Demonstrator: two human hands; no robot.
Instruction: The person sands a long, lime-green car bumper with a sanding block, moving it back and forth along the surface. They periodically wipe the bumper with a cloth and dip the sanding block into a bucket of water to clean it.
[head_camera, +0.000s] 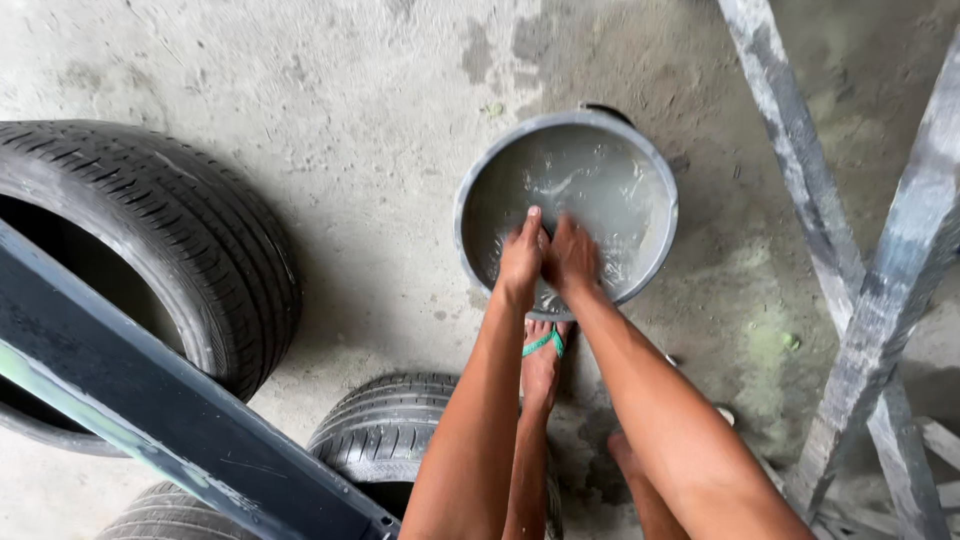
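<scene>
A grey bucket (566, 208) of cloudy, rippling water stands on the concrete floor (350, 120). Both hands are dipped in at its near rim, left hand (521, 258) touching right hand (572, 258), fingers pressed together underwater; nothing visibly held, so the rinsing looks midway. Tyres (190, 250) lie leftward.

- Reaching down with both hands into a grey bucket (467, 196) of cloudy water (580, 180), standing on the concrete floor (350, 90).
- Dipping the left hand (520, 262) and right hand (572, 258) side by side at the near rim, fingers touching the water; whether gripping anything, impossible to tell.
- Standing in a green-strapped sandal (544, 343) just behind the bucket.
- Lying at left, a large tyre (190, 235); a second tyre (385, 425) near the feet.
- Crossing the lower left, a dark beam (150, 400); leaning at right, pale metal bars (880, 290).
</scene>
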